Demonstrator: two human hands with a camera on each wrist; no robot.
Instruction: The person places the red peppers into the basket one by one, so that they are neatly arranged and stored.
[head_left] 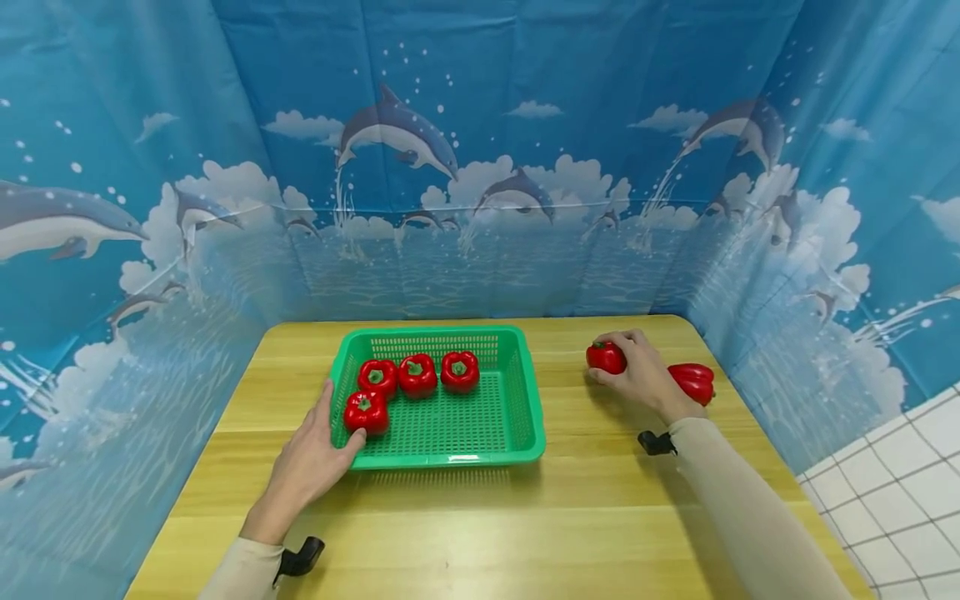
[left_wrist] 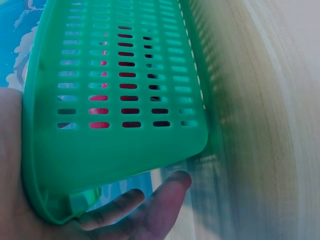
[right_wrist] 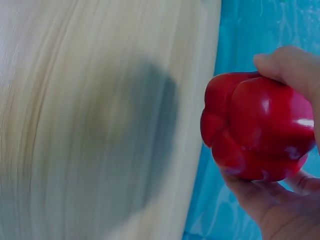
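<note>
A green plastic basket (head_left: pixel 480 460) with slotted walls stands on the wooden table. Several red bell peppers (head_left: pixel 460 372) sit inside it, stems up, toward its left and back. My left hand (head_left: pixel 311 458) grips the basket's near left corner, thumb over the rim and fingers along the outside. In the left wrist view those fingers (left_wrist: pixel 167 200) curve around the basket's end wall. Right of the basket, my right hand (head_left: pixel 641 375) holds a red bell pepper (right_wrist: pixel 260 125) between thumb and fingers, raised over the table with its shadow cast on the wood.
Another red bell pepper (head_left: pixel 693 382) lies on its side near the table's right edge, partly behind my right wrist. A blue dolphin-print curtain (head_left: pixel 480 250) encloses the table (head_left: pixel 465 542) at the back and sides. White tiles (head_left: pixel 892 492) show at the lower right.
</note>
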